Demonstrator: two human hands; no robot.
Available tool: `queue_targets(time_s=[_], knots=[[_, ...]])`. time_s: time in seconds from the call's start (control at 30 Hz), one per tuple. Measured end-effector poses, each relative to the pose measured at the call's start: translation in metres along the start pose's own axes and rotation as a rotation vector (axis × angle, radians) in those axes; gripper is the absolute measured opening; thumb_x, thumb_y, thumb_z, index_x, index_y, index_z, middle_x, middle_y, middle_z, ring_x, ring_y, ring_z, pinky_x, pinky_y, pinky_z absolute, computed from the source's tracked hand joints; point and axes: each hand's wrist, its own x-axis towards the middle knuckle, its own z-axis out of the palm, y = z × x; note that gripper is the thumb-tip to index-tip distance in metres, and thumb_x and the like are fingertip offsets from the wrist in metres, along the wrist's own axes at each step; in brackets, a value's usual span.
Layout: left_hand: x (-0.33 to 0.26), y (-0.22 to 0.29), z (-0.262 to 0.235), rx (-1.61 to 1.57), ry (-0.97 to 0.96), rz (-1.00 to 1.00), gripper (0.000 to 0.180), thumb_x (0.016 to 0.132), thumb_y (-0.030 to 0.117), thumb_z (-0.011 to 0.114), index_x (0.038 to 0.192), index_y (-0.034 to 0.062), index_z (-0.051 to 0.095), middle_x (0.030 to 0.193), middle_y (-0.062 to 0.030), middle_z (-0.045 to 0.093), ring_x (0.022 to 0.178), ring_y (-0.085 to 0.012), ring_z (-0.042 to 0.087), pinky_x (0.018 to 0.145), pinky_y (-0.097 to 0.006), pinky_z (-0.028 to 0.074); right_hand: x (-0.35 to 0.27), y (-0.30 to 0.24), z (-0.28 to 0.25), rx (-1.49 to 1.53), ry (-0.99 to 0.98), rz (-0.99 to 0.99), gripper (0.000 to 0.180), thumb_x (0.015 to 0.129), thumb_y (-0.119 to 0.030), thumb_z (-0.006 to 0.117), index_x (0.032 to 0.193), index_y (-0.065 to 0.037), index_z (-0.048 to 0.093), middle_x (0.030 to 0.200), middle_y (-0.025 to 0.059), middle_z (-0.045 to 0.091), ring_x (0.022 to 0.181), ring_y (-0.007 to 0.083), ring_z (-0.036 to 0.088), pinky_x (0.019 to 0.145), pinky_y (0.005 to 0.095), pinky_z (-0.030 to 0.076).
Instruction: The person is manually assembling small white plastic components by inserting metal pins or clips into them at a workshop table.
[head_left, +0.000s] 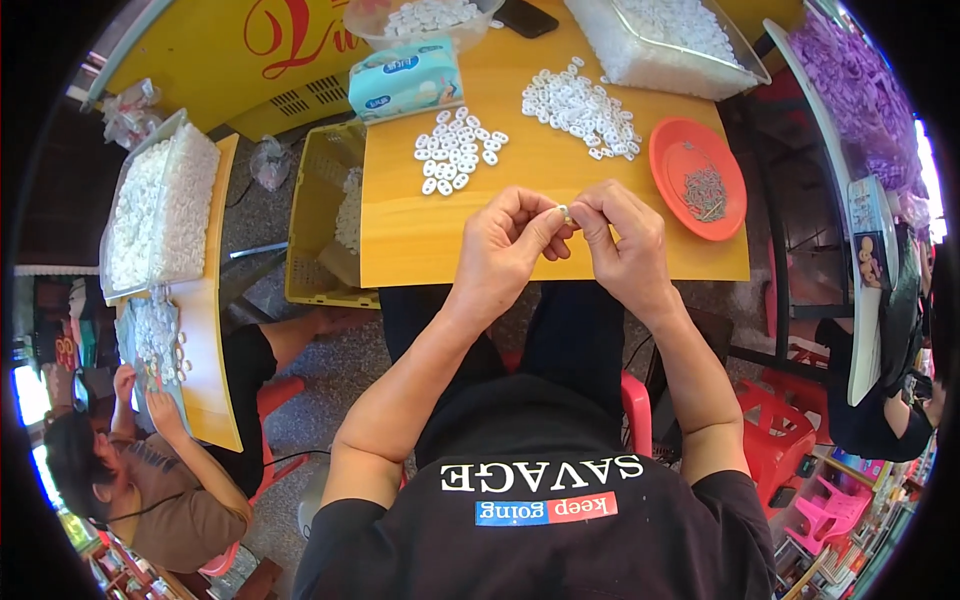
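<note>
Assembly at the near edge of the yellow wooden table (420,245): left hand (503,247) and right hand (625,240) meet fingertip to fingertip, both pinching one small white plastic ring piece (563,212) just above the tabletop. Judged mid-fitting; next calls for a steady press, probably with a part from the round orange plastic plate (668,150) of small metal bits. Beyond two loose heaps of white rings (458,148), a soft blue-and-white tissue pack (405,80). Red lettering on a yellow board (230,50) behind.
</note>
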Motion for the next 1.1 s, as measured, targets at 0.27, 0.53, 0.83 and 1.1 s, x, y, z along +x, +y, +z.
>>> queue_targets(time_s=[0.27, 0.53, 0.83, 1.1], knots=[[-0.001, -0.018, 0.007, -0.045, 0.079, 0.032, 0.009, 0.096, 0.006, 0.059, 0.094, -0.0024, 0.056, 0.082, -0.0082, 0.065, 0.07, -0.0116, 0.063, 0.065, -0.024, 0.051, -0.005, 0.006, 0.012, 0.016, 0.054, 0.043, 0.008, 0.086, 0.001, 0.064, 0.081, 0.002, 0.057, 0.072, 0.0138, 0.057, 0.064, 0.0294, 0.059, 0.056, 0.0359, 0.046], [0.004, -0.043, -0.003, -0.025, 0.141, 0.029, 0.006, 0.095, 0.003, 0.058, 0.093, -0.0023, 0.056, 0.082, -0.0091, 0.066, 0.07, -0.0119, 0.063, 0.065, -0.024, 0.051, -0.021, 0.025, 0.041, 0.129, 0.132, 0.211, 0.009, 0.088, 0.0, 0.062, 0.081, 0.002, 0.057, 0.072, 0.0141, 0.058, 0.062, 0.0274, 0.059, 0.055, 0.0354, 0.045], [0.017, -0.052, -0.036, 0.084, 0.08, 0.011, 0.008, 0.097, 0.007, 0.057, 0.096, -0.0011, 0.056, 0.084, -0.0082, 0.065, 0.071, -0.0117, 0.063, 0.066, -0.024, 0.051, -0.002, 0.074, 0.018, -0.099, -0.004, 0.173, 0.014, 0.092, -0.013, 0.064, 0.095, 0.0, 0.069, 0.084, 0.0127, 0.066, 0.068, 0.0207, 0.062, 0.061, 0.0315, 0.048], [0.015, -0.061, -0.04, 0.067, 0.113, 0.043, 0.008, 0.097, 0.007, 0.057, 0.098, -0.0003, 0.056, 0.086, -0.0077, 0.064, 0.072, -0.0116, 0.063, 0.067, -0.023, 0.051, 0.037, 0.112, -0.006, -0.565, 0.014, 0.212, 0.014, 0.086, -0.021, 0.068, 0.09, -0.008, 0.071, 0.092, 0.0128, 0.065, 0.081, 0.033, 0.066, 0.069, 0.0432, 0.053]])
